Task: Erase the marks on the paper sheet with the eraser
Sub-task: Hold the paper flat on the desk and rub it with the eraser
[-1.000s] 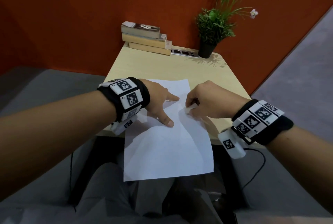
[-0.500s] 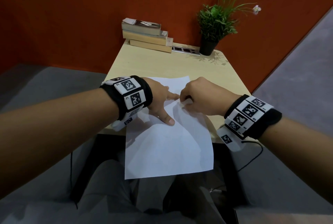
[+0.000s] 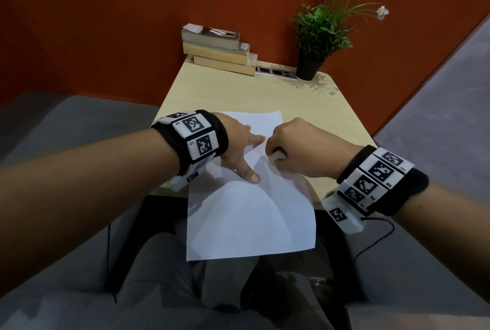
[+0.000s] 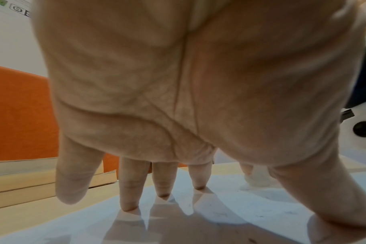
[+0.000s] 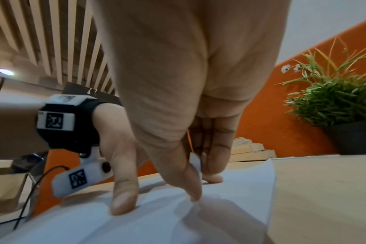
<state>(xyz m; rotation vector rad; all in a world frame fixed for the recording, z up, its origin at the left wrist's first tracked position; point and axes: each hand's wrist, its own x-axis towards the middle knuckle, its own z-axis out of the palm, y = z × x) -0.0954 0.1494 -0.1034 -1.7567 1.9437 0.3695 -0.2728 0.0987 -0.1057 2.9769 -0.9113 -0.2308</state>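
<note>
A white paper sheet [image 3: 249, 218] lies on the small beige table [image 3: 238, 91], its near half hanging over the front edge. My left hand [image 3: 238, 149] is spread flat on the sheet, straight fingers [image 4: 127, 186] and thumb pressing it down. My right hand [image 3: 294, 149] pinches a small white eraser [image 5: 195, 162] between thumb and fingers and holds it on the paper beside the left forefinger. The eraser [image 4: 255, 180] also shows in the left wrist view. Faint pencil marks [image 4: 219, 214] lie on the sheet near the left hand.
Three stacked books [image 3: 220, 48] sit at the table's back left. A potted plant [image 3: 318, 35] stands at the back right, a power socket strip [image 3: 275, 72] between them. An orange partition [image 3: 106, 24] closes the back. My knees are under the hanging paper.
The right hand with the eraser has slid left and away across the sheet, closing on the left forefinger. The left hand keeps pressing in the same spot.
</note>
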